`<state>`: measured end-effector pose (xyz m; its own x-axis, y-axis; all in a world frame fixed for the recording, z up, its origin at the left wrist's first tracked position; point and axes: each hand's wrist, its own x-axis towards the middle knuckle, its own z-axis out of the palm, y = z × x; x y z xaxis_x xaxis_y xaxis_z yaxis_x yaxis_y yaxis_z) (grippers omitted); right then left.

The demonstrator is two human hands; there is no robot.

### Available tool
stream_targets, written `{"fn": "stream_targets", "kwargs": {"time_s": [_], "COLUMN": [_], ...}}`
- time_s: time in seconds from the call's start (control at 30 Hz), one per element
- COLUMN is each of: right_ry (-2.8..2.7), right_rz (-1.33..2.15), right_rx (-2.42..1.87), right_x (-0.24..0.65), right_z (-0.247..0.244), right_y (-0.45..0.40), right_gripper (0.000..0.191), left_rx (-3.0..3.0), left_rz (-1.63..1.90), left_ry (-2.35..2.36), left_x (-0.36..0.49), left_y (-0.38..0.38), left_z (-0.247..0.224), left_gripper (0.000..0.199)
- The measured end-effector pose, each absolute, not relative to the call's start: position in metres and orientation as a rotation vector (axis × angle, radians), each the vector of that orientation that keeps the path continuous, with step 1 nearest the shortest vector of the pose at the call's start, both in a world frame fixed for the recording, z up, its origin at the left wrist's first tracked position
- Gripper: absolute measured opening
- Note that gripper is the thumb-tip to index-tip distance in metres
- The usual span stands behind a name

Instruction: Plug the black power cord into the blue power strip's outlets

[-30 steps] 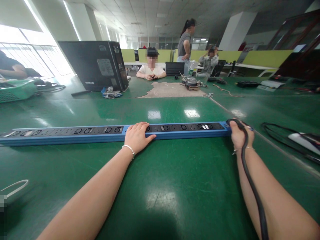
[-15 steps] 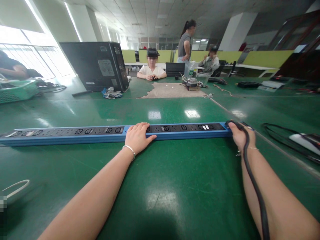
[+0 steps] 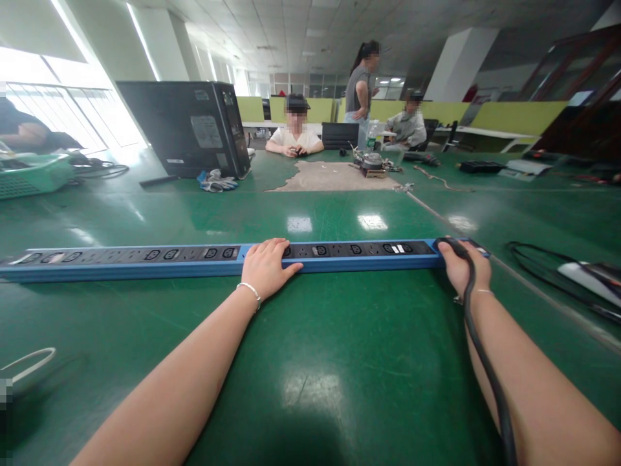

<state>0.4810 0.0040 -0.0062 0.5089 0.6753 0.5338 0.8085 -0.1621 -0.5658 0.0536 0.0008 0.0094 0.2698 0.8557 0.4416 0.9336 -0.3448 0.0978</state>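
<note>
A long blue power strip with black sockets lies across the green table. My left hand rests over its middle, fingers wrapped over the top and thumb along the front edge. At the strip's right end, my right hand is closed round the end where a thick black cable comes out. That cable runs back over my right forearm. The fingertips of my right hand are partly hidden behind the strip and cable.
Behind the strip stand a black computer case, gloves and a small device. A green basket is at left, black cables at right. People are beyond the table.
My right hand and the black cable have shifted slightly left, and the strip's right part has moved slightly left too. My left hand has hardly moved. The seated person at back right has lowered a hand.
</note>
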Motion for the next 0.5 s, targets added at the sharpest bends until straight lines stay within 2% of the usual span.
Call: {"fn": "stream_targets", "kwargs": {"time_s": [0.5], "right_ry": [-1.221], "right_rz": [-0.229], "right_rx": [-1.922], "right_x": [0.4804], "right_z": [-0.0118], "right_y": [0.0053], "right_gripper": [0.041], "left_rx": [-2.349], "left_rz": [-0.658], "left_ry": [-1.661], "left_x": [0.0529], "left_y": [0.0017], "left_z": [0.0072], "left_gripper": [0.053]}}
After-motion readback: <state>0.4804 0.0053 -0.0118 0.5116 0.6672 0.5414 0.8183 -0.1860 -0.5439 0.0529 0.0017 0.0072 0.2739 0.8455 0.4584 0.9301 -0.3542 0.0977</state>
